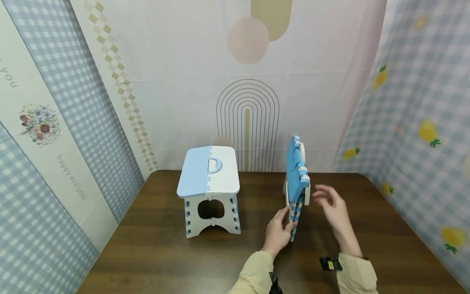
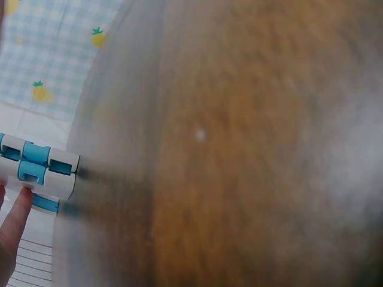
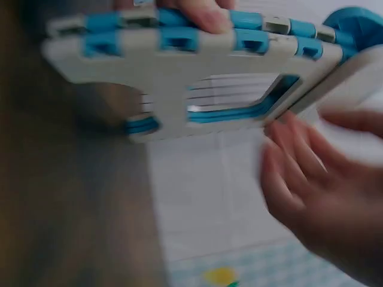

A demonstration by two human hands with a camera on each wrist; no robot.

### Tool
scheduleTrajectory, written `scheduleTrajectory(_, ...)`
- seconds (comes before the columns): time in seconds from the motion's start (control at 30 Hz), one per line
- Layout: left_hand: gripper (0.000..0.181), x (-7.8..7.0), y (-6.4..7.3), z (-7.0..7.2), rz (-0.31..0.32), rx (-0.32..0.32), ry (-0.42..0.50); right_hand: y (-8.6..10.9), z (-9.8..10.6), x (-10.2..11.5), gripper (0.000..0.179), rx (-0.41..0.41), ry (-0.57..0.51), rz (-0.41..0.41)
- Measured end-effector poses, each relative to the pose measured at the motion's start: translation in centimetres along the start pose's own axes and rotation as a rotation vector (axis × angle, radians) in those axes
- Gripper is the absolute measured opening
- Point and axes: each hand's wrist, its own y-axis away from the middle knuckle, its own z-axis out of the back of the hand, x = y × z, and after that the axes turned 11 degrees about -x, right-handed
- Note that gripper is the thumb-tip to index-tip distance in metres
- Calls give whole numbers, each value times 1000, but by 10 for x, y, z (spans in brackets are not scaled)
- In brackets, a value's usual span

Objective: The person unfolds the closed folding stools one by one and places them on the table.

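Observation:
A blue and white folding stool (image 1: 295, 175) stands nearly collapsed and upright on the table, its seat folded and its legs close together. My left hand (image 1: 279, 233) grips its lower leg part from the left, with the thumb on the near edge. To the right of the stool, my right hand (image 1: 335, 210) is raised with loosely bent fingers and holds nothing. In the right wrist view, the hinged white leg panel (image 3: 170, 78) has blue joints, and the blurred right hand (image 3: 326, 185) is beside it. The left wrist view catches only the stool's hinged corner (image 2: 37, 164) and a fingertip.
A second folding stool (image 1: 209, 175), light blue and white, stands unfolded on the left of the brown wooden table (image 1: 154, 261). Patterned cloths (image 1: 176, 81) hang behind and along both sides of the table.

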Motion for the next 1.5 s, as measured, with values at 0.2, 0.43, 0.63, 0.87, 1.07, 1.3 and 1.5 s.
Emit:
scheduleTrajectory(0.2, 44, 2, 4, 1, -23, -10, -23, 37, -4, -28, 57, 419, 34, -87)
scheduleTrajectory(0.43, 44, 0, -1, 3, -40, 5, 16, 43, -25, -28, 56, 329, 159, -80)
scheduleTrajectory(0.63, 44, -1, -2, 2, 1, 27, 29, 45, -36, -33, 41, 185, 294, 98)
scheduleTrajectory(0.87, 43, -2, -1, 1, -38, 1, -12, 52, -44, -32, 37, 45, 368, 151)
scheduleTrajectory(1.07, 44, -2, 0, 3, -50, 4, -49, 55, -43, -32, 39, 3, 400, 132)
scheduleTrajectory(1.3, 46, -1, 0, 9, -14, 28, -28, 57, -40, -34, 38, -4, 413, 100)
scheduleTrajectory(1.5, 46, -4, -7, 25, -48, -19, -103, 48, -36, -34, 39, 18, 428, 65)
